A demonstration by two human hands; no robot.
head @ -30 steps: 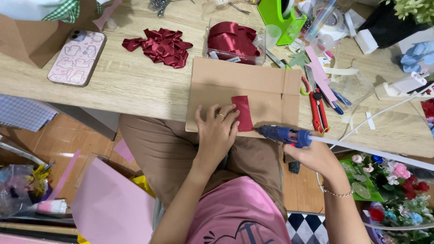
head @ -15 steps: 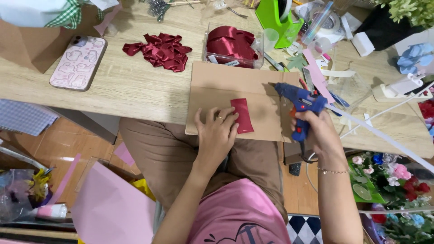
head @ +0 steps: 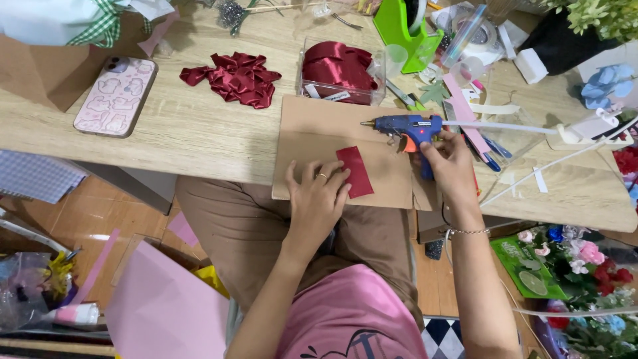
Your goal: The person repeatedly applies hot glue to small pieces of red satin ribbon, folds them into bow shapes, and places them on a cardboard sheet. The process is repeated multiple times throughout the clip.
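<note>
- the wooden table filled the upper part of the view, crowded with craft bits toward its far right side.
- a flat sheet of brown cardboard lay at the table's near edge, in front of the seated person.
- a clear box of dark red ribbon stood just beyond the cardboard, touching its far edge.
- a loose heap of dark red satin pieces lay to the left of that box, apart from it.
- a phone in a pale pink case lay further left, well apart from the cardboard.
- the blue glue gun was gripped at its handle by the right hand, fingers curled around it, nozzle pointing left over the cardboard.
- the left hand lay flat and unclenched on the cardboard, its fingertips pressing the near edge of the red strip.
- the small dark red satin strip lay on the cardboard, between the two hands, below the gun's nozzle.
</note>
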